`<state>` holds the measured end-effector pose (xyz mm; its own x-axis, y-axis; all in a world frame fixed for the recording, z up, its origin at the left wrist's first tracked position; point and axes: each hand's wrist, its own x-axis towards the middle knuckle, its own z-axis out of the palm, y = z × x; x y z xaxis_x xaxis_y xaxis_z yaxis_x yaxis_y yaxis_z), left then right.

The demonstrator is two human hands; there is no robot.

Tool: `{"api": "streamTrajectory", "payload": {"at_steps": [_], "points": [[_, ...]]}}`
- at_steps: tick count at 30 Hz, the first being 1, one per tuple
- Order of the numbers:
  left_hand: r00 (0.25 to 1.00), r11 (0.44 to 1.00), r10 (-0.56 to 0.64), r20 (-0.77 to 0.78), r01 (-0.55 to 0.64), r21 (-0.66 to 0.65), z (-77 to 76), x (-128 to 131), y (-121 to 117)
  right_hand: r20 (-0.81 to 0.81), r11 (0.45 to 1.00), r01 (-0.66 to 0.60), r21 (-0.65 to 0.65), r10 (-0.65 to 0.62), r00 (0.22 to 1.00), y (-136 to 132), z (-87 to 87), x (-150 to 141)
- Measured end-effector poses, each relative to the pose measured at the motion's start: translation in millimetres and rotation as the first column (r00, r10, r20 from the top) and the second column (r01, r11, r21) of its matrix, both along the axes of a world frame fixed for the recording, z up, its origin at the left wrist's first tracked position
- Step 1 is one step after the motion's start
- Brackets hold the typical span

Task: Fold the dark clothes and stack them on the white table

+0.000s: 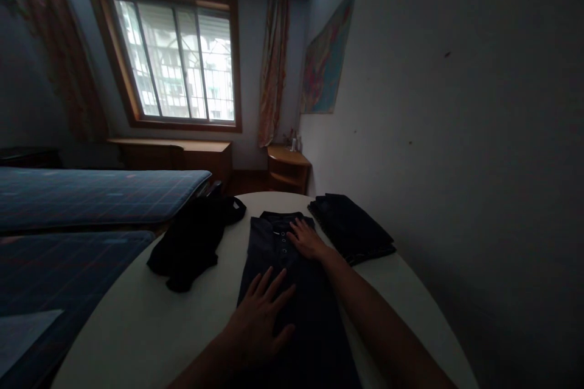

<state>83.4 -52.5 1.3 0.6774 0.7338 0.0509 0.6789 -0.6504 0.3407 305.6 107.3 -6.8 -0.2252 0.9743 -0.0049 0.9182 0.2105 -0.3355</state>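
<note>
A dark navy shirt (314,316) with a buttoned placket lies in a long narrow shape on the round white table (137,328), its collar at the far end. My right hand (306,238) rests flat near the collar, just right of the buttons, fingers spread. Closer to me, my left hand (262,316) lies over the shirt's left side with its fingers apart. Neither hand grips the cloth. The shirt's lower end runs out of the bottom of the view, and my left forearm hides part of it.
A crumpled black garment (196,240) lies on the table's left. Folded dark clothes (351,225) are stacked at the right, near the wall (456,194). Beds with plaid mattresses (91,197) stand left of the table. A small corner shelf (288,161) is beyond it, near the window.
</note>
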Motion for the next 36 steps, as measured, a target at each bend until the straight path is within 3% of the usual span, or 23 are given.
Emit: {"api": "streamTrajectory", "payload": {"at_steps": [6,9,11,15,23,29,33,36], "points": [[1.0,1.0,-0.012,0.003,0.012,-0.018,-0.4,0,0,-0.063,0.993,-0.064,0.098,0.071,0.995,18,-0.3,8],[1.0,0.999,-0.011,-0.002,0.011,-0.03,0.1,0,0,0.043,0.999,0.02,0.047,-0.022,0.999,21,5.0,4],[1.0,0.999,-0.009,0.0,0.009,-0.034,1.2,0,-1,0.102,0.993,0.031,0.113,-0.043,0.994,22,10.5,-7],[0.999,0.999,-0.02,0.031,0.021,-0.025,0.9,0,-1,0.06,0.96,-0.052,0.275,0.037,0.998,27,22.0,-42],[0.999,0.999,-0.025,0.042,0.027,-0.035,-1.8,-1,0,0.063,0.961,-0.194,0.196,0.185,0.981,50,24.9,-99],[0.999,0.997,-0.04,0.02,0.041,-0.064,2.9,0,0,0.044,0.987,-0.091,0.131,0.085,0.995,72,19.2,-109],[0.999,0.998,-0.046,0.018,0.047,-0.047,-0.4,0,1,0.022,0.986,0.008,0.164,-0.011,1.0,79,15.5,-108],[0.999,0.998,-0.037,0.012,0.038,-0.042,-2.2,0,1,0.001,0.98,-0.012,0.2,0.012,1.0,73,18.4,-108]]}}
